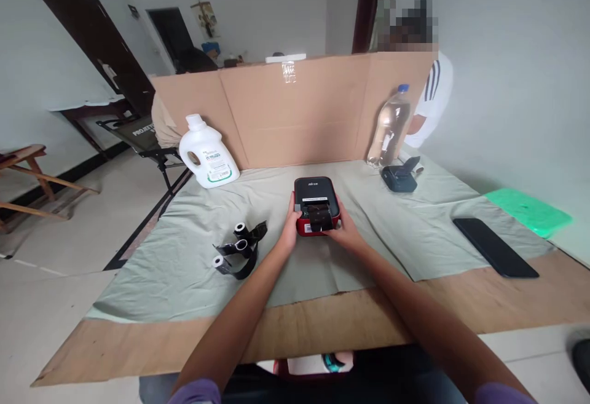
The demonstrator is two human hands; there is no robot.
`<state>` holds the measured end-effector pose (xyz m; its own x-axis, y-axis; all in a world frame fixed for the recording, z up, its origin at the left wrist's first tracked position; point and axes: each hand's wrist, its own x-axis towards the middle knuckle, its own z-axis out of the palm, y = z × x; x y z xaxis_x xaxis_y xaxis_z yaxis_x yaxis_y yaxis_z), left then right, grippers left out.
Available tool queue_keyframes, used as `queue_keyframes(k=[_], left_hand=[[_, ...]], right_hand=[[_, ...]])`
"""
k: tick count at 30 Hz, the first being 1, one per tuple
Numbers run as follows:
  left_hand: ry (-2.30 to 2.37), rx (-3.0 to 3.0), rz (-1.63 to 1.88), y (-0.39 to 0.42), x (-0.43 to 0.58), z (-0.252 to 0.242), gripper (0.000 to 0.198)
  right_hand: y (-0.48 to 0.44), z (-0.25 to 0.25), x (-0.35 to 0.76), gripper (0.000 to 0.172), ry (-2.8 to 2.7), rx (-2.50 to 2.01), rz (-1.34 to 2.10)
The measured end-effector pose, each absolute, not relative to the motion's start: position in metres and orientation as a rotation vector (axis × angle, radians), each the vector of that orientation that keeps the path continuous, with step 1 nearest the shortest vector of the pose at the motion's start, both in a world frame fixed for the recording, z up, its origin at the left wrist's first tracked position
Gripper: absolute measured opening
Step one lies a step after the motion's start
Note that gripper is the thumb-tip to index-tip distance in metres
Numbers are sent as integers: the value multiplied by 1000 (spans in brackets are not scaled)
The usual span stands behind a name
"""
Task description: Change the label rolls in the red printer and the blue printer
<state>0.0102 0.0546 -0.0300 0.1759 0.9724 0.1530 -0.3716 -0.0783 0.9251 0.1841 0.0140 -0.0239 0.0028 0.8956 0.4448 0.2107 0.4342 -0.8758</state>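
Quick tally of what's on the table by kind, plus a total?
Printers: 2, red printer held between left hand and right hand, dark blue printer
Bottles: 2, white jug, clear bottle
Tape: 3, the black rolls
Phones: 1, black phone
Trays: 1, green tray
Total: 9

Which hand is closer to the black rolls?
Left. The left hand holds the label printer, just right of the black rolls; the right hand holds its other side, farther off.
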Motion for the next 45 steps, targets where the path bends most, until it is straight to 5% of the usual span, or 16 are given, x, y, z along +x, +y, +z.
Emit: queue_keyframes(k=[18, 24, 45], left_hand=[[772, 1299, 1364, 63, 7, -72, 69], [820, 1375, 1361, 42, 5, -66, 68], [1032, 1588, 1488, 48, -2, -57, 28]], right_hand=[[23, -45, 187, 98, -1584, -1005, 652], [21, -57, 188, 110, -1577, -1159, 609], [18, -46, 190, 95, -1452, -1157, 784]])
